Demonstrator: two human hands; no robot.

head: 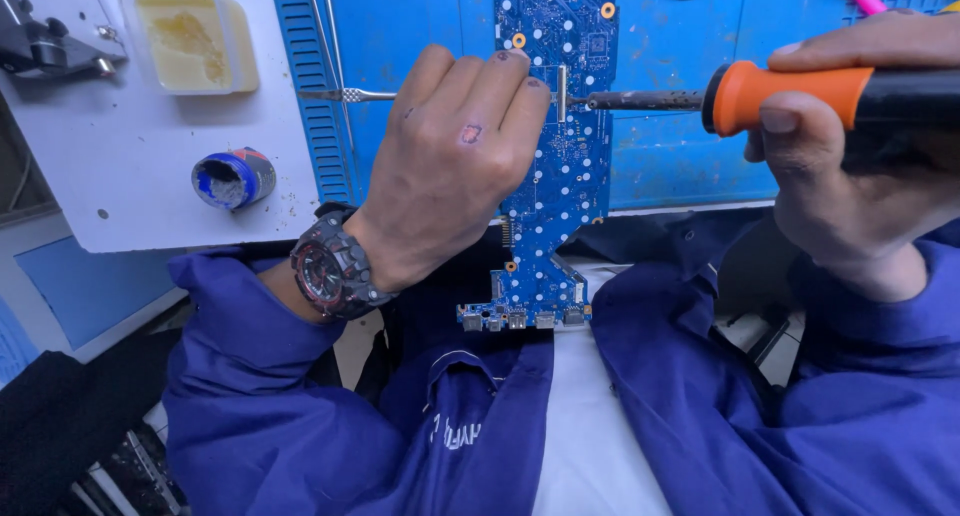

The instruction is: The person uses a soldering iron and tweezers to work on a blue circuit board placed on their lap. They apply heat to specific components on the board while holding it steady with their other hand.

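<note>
A small blue tin and a shallow tray of yellow paste sit on the white board, well left of the circuit board. The left hand, wearing a dark wristwatch, rests on the circuit board's left edge, fingers closed around thin metal tweezers. The circuit board is long, narrow and blue, dotted white, with connectors at its near end. To its right, the right hand grips an orange-handled soldering iron, tip touching the circuit board.
</note>
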